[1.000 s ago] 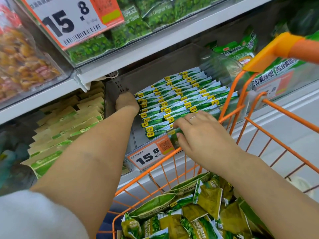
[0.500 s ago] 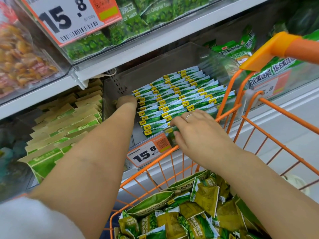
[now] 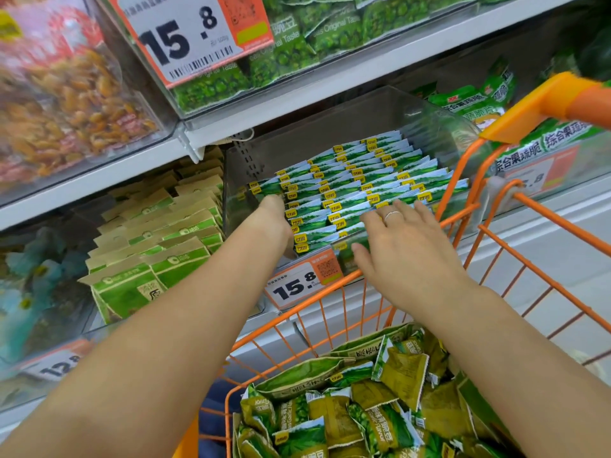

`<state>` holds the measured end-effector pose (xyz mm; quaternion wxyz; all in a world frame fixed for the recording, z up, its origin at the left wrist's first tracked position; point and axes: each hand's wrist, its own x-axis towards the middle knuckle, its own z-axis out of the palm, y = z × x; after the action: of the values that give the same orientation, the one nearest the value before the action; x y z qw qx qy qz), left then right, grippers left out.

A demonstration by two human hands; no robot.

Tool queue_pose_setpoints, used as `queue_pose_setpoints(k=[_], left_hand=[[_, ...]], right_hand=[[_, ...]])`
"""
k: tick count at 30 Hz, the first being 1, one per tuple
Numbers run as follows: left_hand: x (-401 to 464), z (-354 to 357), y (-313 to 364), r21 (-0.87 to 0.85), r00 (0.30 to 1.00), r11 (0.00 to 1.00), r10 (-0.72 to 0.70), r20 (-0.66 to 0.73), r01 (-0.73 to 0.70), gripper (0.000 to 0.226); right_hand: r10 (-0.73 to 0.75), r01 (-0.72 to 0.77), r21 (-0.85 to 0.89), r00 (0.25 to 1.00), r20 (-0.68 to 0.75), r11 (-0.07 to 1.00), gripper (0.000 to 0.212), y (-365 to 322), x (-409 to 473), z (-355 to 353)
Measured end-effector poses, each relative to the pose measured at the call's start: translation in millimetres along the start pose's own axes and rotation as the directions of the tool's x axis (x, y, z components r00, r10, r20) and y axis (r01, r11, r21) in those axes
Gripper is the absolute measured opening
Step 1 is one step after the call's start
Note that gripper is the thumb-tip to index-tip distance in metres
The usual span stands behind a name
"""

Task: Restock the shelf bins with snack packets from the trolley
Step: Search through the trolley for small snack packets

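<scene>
A clear shelf bin (image 3: 334, 127) holds neat rows of green-and-white snack packets (image 3: 367, 175) with yellow tags. My left hand (image 3: 272, 211) reaches into the bin at the left end of the rows; its fingers are hidden behind the back of the hand. My right hand (image 3: 400, 242), wearing a ring, lies over the front right packets with fingers spread and straight. Below my arms, the orange wire trolley (image 3: 496, 241) carries a loose heap of green snack packets (image 3: 363, 408).
A 15.8 price tag (image 3: 302, 284) hangs on the bin's front. Left of it stands a bin of brown-and-green packets (image 3: 158, 233). The upper shelf carries green pea packs (image 3: 297, 38) and orange snacks (image 3: 66, 104). The trolley handle (image 3: 562, 97) juts in at the right.
My right hand has uncurled and spread its fingers over the front packets. My left hand has slid a little nearer along the left end of the rows.
</scene>
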<state>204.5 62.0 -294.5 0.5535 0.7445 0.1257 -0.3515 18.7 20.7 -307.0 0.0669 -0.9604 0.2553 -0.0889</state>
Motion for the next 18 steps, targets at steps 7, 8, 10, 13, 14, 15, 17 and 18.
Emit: queue_pose_setpoints(k=[7,8,10,13,14,15,17,18], left_hand=[[51,5,-4,-0.009,0.997,0.999,-0.031,0.071,0.032,0.072],[66,4,-4,0.024,0.996,0.999,-0.027,0.086,0.025,0.073],[38,3,-1,0.055,0.993,0.998,-0.024,0.117,0.018,0.066],[2,-2,-4,0.11,1.0,0.994,0.026,0.016,-0.028,0.057],[4,-3,-6,0.101,1.0,0.995,0.016,0.007,-0.016,0.058],[2,-5,-8,0.097,0.999,0.995,0.029,0.039,-0.032,0.058],[-5,-9,-12,0.079,0.996,0.996,0.026,0.081,-0.033,0.054],[-8,-9,-13,0.079,0.994,0.997,0.009,0.11,-0.018,0.057]], right_hand=[[0.051,-0.051,0.009,0.999,-0.02,0.999,0.046,-3,2,-4],[0.042,-0.041,0.017,0.999,-0.026,0.999,0.044,-4,2,-3],[0.032,-0.031,0.037,0.999,-0.039,0.999,0.043,-3,1,-4],[0.022,-0.019,0.059,0.999,-0.047,0.998,0.042,1,0,-7],[0.022,-0.019,0.06,0.999,-0.049,0.998,0.041,2,-1,-8],[0.024,-0.021,0.06,0.998,-0.051,0.998,0.039,3,-1,-8],[0.027,-0.023,0.061,0.998,-0.057,0.998,0.034,2,-1,-8],[0.029,-0.025,0.064,0.998,-0.062,0.998,0.032,2,-1,-8]])
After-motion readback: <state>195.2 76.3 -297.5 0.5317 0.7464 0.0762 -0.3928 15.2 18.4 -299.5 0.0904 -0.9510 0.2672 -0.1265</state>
